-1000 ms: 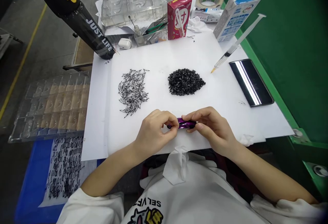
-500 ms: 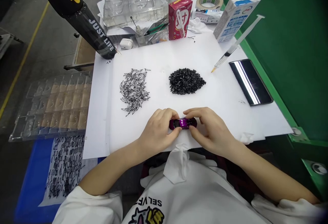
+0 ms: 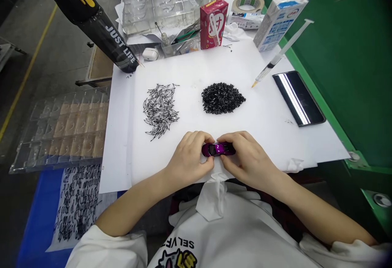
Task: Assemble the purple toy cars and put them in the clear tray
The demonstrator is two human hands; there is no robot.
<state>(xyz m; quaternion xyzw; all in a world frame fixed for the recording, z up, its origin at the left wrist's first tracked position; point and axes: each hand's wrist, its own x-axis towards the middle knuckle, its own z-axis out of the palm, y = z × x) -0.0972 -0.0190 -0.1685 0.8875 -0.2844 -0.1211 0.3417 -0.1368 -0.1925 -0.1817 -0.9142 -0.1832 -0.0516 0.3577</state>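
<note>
We log the purple die-cast toy car [image 3: 218, 149] just above the near edge of the white sheet [image 3: 121, 145], at our 6 o'clock. The left hand [image 3: 190, 153] and right hand [image 3: 249, 157] are both grasping it, pinching from its two ends, with neither released. Against the first earlier frame, more of the roof and windscreen now shows, and the car sits a little lower in view.

From the car, a loose scatter of thin black slivers [image 3: 159, 111] lies at 11 o'clock, and a dense heap of similar black pieces [image 3: 223, 98] lies at 1 o'clock. We can't tell what they are. At 2 o'clock are a syringe [image 3: 277, 51] with an amber tip and a black glossy phone [image 3: 298, 98]. Farther out at 12 o'clock stand a red carton [image 3: 213, 23] and a clear plastic tray [image 3: 165, 2]. A black "JUST LIFE" tube [image 3: 98, 27] leans in at 11 o'clock. Another clear tray [image 3: 64, 129] sits at 9 o'clock, and a blue bin [image 3: 36, 219] at 8 o'clock.
</note>
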